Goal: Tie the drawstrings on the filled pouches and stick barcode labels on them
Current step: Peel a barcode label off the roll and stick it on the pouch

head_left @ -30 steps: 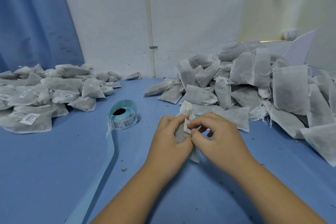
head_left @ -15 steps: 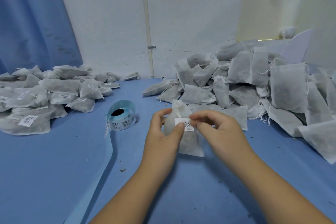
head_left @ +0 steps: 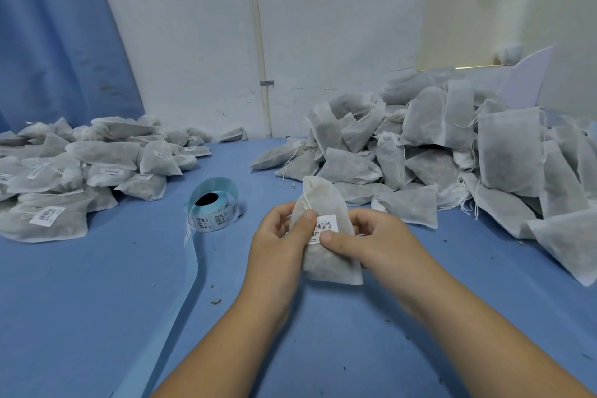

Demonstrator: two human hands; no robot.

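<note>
Labelling is the step in hand; the pouch (head_left: 326, 200), its neck already cinched by the drawstring (head_left: 306, 202), is held upright at centre frame over the desk (head_left: 97, 300); the grip of the left hand (head_left: 277, 239) pinches its left edge, that of the right hand (head_left: 381, 245) its right edge, thumb pressing the lower corner of the barcode label (head_left: 325, 227); next, I judge, the label needs rubbing flat, then the pouch goes to the labelled pile (head_left: 80, 165) at left.

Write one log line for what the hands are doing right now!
step: labelling | left hand: holds pouch | right hand: thumb on barcode label | label roll: left of pouch
</note>
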